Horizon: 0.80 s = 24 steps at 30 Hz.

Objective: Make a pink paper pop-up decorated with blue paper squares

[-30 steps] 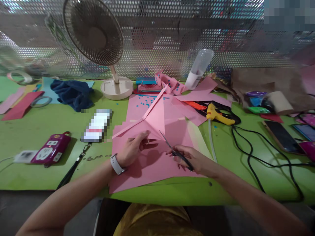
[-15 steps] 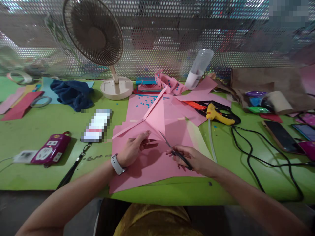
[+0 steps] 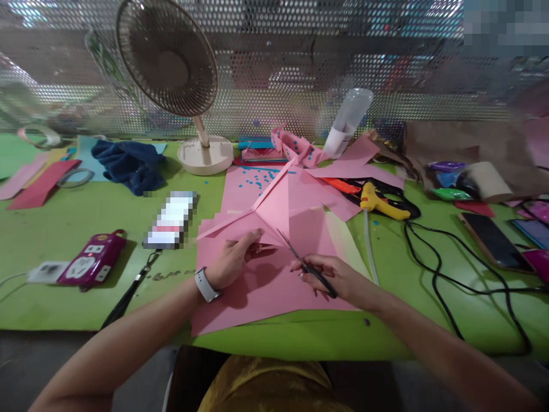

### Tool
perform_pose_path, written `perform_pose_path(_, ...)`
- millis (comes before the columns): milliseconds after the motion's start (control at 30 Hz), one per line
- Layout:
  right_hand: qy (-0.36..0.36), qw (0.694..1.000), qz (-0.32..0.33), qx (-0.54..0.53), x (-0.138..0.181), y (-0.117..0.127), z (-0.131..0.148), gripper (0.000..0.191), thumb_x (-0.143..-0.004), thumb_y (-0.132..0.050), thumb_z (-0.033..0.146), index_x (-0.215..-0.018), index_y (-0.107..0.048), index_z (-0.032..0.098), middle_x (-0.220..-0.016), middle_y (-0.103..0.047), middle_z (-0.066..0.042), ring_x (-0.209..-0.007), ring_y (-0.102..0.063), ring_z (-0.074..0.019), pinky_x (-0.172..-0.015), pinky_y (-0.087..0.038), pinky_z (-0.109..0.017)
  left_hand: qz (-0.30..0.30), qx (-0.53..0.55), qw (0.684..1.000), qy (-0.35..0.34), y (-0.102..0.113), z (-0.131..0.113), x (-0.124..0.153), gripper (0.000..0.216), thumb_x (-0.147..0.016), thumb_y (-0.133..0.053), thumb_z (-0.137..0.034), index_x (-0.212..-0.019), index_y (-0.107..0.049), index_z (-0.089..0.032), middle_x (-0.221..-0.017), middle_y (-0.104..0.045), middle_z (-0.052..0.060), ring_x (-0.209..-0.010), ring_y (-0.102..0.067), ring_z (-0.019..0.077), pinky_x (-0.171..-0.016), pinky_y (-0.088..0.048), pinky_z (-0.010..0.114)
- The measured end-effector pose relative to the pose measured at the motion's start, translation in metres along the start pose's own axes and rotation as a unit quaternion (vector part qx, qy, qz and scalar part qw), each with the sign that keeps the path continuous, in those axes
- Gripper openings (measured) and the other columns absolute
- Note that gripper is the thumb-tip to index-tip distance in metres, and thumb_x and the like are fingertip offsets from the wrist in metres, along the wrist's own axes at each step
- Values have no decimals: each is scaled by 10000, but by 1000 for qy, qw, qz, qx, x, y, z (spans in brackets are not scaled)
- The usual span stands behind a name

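Clear bottle [image 3: 350, 114] leaning by back edge of desk [image 3: 64, 309], contents unclear | versus earlier frame: hands, scissors and paper practically unchanged | scissors [image 3: 320, 279] near middle of front edge, long axis slanting, tips toward back-left corner | right hand [image 3: 330, 276]: grip around scissors' handles; left hand [image 3: 234, 260]: grip pinching folded pink paper [image 3: 274, 206]

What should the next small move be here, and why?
Probably a small snip into the folded pink paper with the scissors, the left hand steadying it. The right hand grips the scissors with the blades pointing up at the paper, beside where the left thumb and fingers hold it. Whether the blades touch it is unclear.
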State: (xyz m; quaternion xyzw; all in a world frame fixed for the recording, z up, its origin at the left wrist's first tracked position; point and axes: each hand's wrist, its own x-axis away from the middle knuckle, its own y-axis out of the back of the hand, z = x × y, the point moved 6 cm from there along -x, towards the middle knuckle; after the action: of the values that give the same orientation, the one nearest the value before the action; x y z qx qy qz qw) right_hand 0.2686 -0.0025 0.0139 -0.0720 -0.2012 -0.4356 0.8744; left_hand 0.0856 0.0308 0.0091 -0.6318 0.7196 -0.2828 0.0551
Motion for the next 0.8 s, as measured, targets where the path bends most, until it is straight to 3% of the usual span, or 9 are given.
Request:
perform_pose_path(333, 5, 1000, -14, -16, 1, 2, 0, 473, -749, -731, 473, -1079, -657, 142, -658, -504, 24, -544, -429, -74, -436, -321, -207, 7, -2, 999, -39, 7, 3, -5, 281, -761, -734, -331, -612, -602, -133, -613, -491, -39, -632, -503, 82, -917, -534, 360)
perform_pose_path(567, 0, 999, -31, -29, 0, 2, -1, 533, -677, -788, 464, -1090, -675, 146, -742, -596, -10, -552, -442, -72, -459, -357, -211, -18, -38, 998, -50, 16, 5, -7, 276, -756, -730, -385, -652, -653, -141, -640, -537, -22, -660, -514, 101, -857, -531, 325)
perform_pose_path(800, 2, 999, -36, -26, 1, 3, 1, 550, -665, -786, 491, -1076, -690, 139, -696, -575, 3, -544, -452, -73, -449, -347, -206, -33, -47, 997, -58, 23, 8, -10, 276, -759, -727, -406, -690, -679, -143, -641, -549, -14, -653, -521, 108, -831, -526, 321)
